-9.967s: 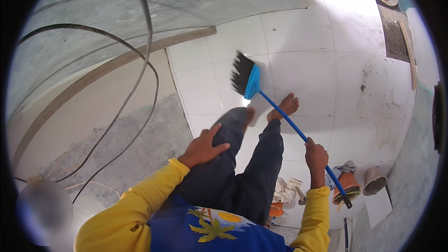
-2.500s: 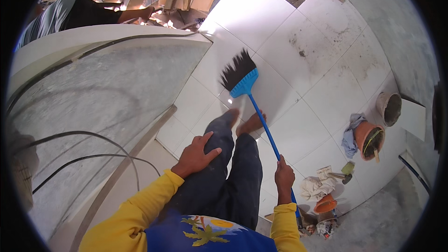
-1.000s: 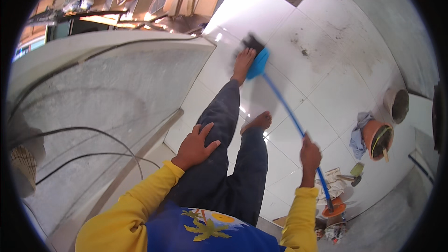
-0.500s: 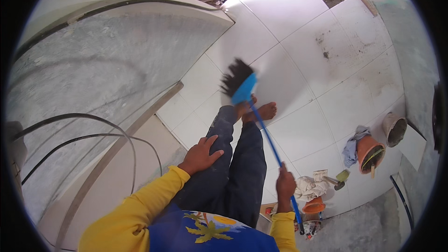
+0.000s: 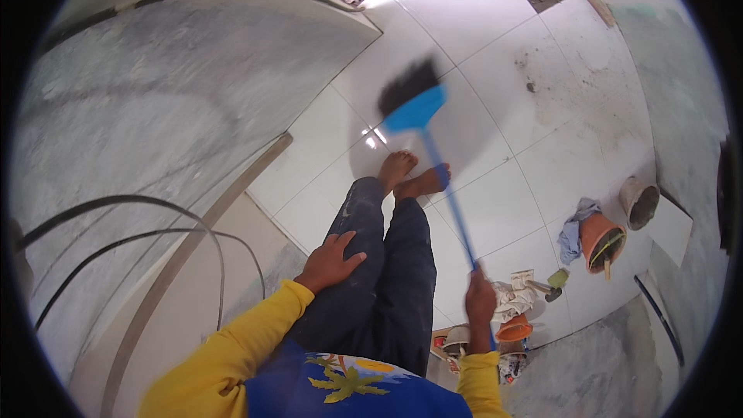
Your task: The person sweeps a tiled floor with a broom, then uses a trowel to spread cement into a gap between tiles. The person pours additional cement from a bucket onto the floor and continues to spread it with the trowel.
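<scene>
My right hand (image 5: 481, 298) grips the blue pole of a broom, whose blue head with black bristles (image 5: 412, 97) is blurred over the white floor tiles beyond my bare feet (image 5: 414, 176). My left hand (image 5: 329, 262) rests with fingers apart on my left thigh, holding nothing.
Grey plastered walls (image 5: 131, 85) flank the tiled floor (image 5: 495, 193). Black cables (image 5: 124, 199) loop at left by a long board (image 5: 178, 263). Orange buckets (image 5: 601, 241), a grey bucket (image 5: 640, 201), cloths and a mallet (image 5: 552, 292) lie at right. A cement patch shows at the top.
The broom head swung in close by my feet and has now moved up, farther from them. My left foot, raised a second ago, is down beside the right. My left hand stays on my thigh.
</scene>
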Tool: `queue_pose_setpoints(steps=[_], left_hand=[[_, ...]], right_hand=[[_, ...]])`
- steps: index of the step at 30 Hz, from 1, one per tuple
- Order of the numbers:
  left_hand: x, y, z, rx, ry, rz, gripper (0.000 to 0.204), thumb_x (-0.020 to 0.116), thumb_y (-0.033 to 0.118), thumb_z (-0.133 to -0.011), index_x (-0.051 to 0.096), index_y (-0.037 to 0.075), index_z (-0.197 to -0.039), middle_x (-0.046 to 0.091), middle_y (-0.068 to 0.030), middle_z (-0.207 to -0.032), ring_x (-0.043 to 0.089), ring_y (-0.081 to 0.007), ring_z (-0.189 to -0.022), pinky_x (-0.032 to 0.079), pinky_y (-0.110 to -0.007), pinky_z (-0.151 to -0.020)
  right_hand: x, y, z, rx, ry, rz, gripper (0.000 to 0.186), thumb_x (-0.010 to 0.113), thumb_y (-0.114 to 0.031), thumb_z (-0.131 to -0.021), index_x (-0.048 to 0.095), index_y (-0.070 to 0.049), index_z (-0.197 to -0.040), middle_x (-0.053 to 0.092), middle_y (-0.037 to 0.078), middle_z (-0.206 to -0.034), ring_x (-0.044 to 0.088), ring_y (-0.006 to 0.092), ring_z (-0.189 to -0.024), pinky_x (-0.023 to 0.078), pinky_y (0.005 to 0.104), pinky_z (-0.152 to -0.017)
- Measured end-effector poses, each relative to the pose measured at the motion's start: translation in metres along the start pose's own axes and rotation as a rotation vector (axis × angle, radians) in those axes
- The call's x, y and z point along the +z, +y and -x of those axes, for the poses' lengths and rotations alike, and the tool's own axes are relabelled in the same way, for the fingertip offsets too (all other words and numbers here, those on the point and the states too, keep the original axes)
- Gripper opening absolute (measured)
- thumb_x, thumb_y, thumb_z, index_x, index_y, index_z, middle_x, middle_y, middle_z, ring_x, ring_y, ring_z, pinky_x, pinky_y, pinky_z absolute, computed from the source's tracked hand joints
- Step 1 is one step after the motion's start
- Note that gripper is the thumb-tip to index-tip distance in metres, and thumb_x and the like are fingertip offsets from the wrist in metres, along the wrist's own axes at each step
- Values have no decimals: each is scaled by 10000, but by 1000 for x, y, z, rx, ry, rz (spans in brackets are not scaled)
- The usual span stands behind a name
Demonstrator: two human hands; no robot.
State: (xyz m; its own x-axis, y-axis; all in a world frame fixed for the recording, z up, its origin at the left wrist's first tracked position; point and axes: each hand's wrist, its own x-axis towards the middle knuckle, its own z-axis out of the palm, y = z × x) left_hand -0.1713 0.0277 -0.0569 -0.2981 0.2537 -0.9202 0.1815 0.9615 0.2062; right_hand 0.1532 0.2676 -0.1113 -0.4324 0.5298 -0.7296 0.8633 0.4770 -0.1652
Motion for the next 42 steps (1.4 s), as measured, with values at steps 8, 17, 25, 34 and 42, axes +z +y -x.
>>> queue_pose_setpoints(steps=[8, 17, 25, 34, 42], left_hand=[[0, -13, -3, 40, -21, -64, 752, 642, 579, -968, 492, 97, -1525, 576, -250, -1400, 617, -438, -1252, 506, -502, -1049], [-15, 20, -14, 188, 7, -190, 712, 643, 524, -992, 484, 82, -1528, 593, -252, -1381, 606, -436, -1263, 502, -505, -1049], [-52, 108, -35, 306, 120, -257, 690, 653, 475, -997, 470, 68, -1523, 588, -258, -1377, 604, -445, -1250, 518, -500, -1017], [-58, 125, -58, 305, 39, -430, 710, 619, 515, -995, 430, 130, -1561, 513, -347, -1416, 640, -523, -1147, 542, -535, -977], [-116, 169, -95, 215, -135, -431, 685, 585, 527, -1007, 446, 142, -1557, 536, -273, -1411, 639, -497, -1161, 538, -539, -983]], right_hand=[[39, 23, -58, 303, 232, -239, 449, 501, -395, -1097, 581, -207, -1496, 740, 228, -871, 715, 452, -787, 560, 559, -703], [-19, 10, -24, 430, 91, -496, 456, 489, -420, -1096, 520, -280, -1529, 735, 218, -893, 719, 456, -849, 566, 541, -759], [119, 8, 276, 681, 19, -640, 446, 532, -296, -1088, 572, -102, -1488, 726, 264, -1115, 736, 421, -977, 579, 479, -793], [19, 10, -43, 515, 63, -545, 406, 487, -308, -1100, 536, -183, -1482, 732, 258, -912, 714, 483, -808, 566, 578, -697], [-151, -37, -303, 339, 290, -494, 433, 457, -388, -1107, 544, -180, -1478, 748, 231, -926, 724, 469, -872, 584, 556, -764]])
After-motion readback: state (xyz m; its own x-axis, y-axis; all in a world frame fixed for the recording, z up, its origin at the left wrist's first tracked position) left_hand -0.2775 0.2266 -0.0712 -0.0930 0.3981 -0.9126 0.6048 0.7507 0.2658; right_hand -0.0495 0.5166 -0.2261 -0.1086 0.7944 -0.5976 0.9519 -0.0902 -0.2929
